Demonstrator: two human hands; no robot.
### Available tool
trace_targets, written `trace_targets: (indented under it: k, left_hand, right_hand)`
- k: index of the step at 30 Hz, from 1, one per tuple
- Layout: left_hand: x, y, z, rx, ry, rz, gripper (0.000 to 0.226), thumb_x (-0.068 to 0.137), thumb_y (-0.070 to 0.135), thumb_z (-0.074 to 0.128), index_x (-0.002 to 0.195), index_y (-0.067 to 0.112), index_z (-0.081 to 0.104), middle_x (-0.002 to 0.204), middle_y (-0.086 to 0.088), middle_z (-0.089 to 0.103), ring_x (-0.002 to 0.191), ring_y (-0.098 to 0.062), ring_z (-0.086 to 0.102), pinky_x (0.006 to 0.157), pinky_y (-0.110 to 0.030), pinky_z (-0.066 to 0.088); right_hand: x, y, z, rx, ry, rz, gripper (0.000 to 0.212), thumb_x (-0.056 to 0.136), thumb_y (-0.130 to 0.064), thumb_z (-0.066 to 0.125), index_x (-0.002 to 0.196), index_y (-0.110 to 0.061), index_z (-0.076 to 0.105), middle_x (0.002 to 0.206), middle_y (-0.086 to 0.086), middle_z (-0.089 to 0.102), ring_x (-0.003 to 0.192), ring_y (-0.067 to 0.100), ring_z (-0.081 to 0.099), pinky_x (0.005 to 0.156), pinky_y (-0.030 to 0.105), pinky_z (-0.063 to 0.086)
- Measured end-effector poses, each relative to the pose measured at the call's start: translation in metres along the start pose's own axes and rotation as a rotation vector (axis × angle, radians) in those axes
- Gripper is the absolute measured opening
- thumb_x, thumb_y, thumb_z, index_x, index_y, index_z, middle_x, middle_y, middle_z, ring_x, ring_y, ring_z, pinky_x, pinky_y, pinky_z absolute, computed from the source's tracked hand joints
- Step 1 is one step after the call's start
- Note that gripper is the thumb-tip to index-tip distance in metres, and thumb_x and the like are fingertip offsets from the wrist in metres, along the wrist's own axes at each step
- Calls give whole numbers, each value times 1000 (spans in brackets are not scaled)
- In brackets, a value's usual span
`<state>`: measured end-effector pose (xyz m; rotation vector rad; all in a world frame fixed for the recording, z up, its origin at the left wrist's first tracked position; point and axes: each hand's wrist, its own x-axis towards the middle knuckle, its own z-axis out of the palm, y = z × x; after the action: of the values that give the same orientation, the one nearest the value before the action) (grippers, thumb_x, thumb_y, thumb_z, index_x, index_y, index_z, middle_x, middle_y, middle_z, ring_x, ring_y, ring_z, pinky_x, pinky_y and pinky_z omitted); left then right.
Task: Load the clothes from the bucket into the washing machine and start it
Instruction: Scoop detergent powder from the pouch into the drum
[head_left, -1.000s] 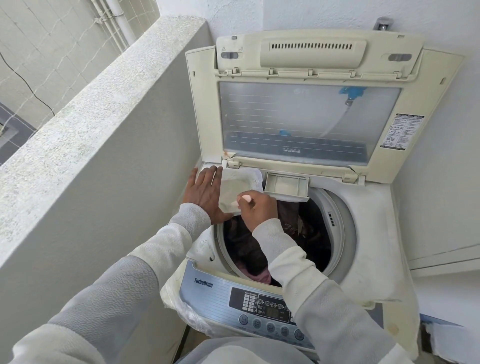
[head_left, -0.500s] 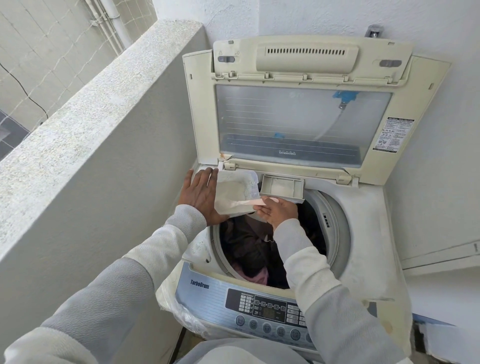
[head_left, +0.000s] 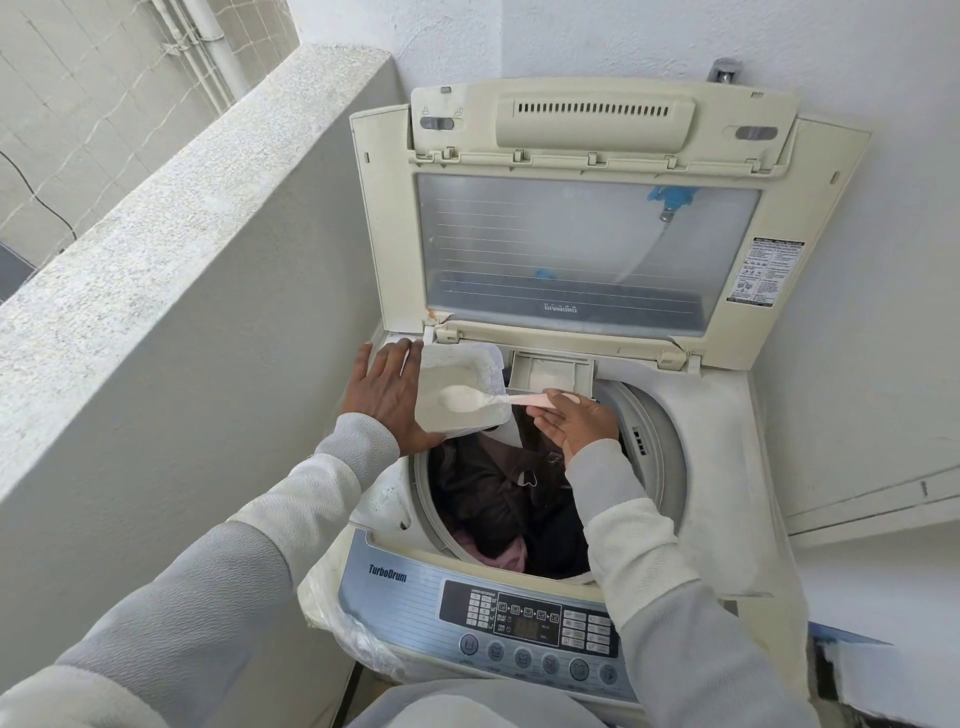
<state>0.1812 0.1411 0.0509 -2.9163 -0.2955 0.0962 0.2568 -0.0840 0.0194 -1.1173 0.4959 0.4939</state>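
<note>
A top-loading washing machine (head_left: 727, 493) stands with its lid (head_left: 587, 218) raised. Dark and pink clothes (head_left: 498, 499) lie in its drum. My left hand (head_left: 387, 397) lies with straight fingers against the left side of a white tub of detergent powder (head_left: 467, 364), which is tilted at the drum's back left rim. My right hand (head_left: 574, 421) pinches the handle of a pink spoon (head_left: 511, 399); its bowl carries a heap of white powder over the tub. The detergent drawer (head_left: 550, 370) stands open just right of the tub.
A concrete parapet wall (head_left: 171, 270) runs close along the machine's left side. White walls close off the back and right. The control panel (head_left: 530, 623) faces me at the front. A plastic bag (head_left: 337, 618) bulges at the machine's front left corner.
My right hand has turned palm up and drawn back to the right, lifting the spoon out with a heap of powder. My left hand still steadies the tub.
</note>
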Motion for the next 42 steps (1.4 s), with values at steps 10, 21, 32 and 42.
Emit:
trace_targets:
  k: [10, 21, 32, 42]
  left_hand:
    - [0, 0, 1, -7, 11, 12, 128, 55, 84, 58, 150, 7, 20, 151, -10, 31, 139, -28, 30, 117, -47, -1]
    - [0, -1, 1, -5, 12, 20, 128, 55, 83, 59, 150, 6, 21, 150, -11, 32, 139, -28, 31, 118, -48, 1]
    - [0, -2, 4, -30, 46, 19, 126, 51, 82, 60, 146, 4, 31, 143, -13, 41, 134, -31, 38, 117, -50, 7]
    - [0, -1, 2, -25, 39, 18, 127, 52, 82, 58, 148, 5, 27, 145, -12, 38, 136, -30, 35, 117, -48, 2]
  right_hand:
    - [5, -65, -41, 123, 112, -161, 20, 86, -3, 69, 104, 1, 63, 85, 16, 73, 69, 22, 74, 57, 23, 57]
    - [29, -71, -66, -138, 325, -227, 8, 88, -5, 68, 95, -1, 66, 103, 23, 69, 77, 25, 71, 62, 23, 57]
    - [12, -44, -49, -658, 300, -545, 15, 90, -19, 67, 99, -11, 76, 94, 12, 75, 86, 29, 70, 84, 43, 58]
    - [-7, -40, -47, -949, 173, -895, 17, 89, -5, 65, 102, -3, 75, 98, 15, 75, 84, 28, 68, 80, 31, 54]
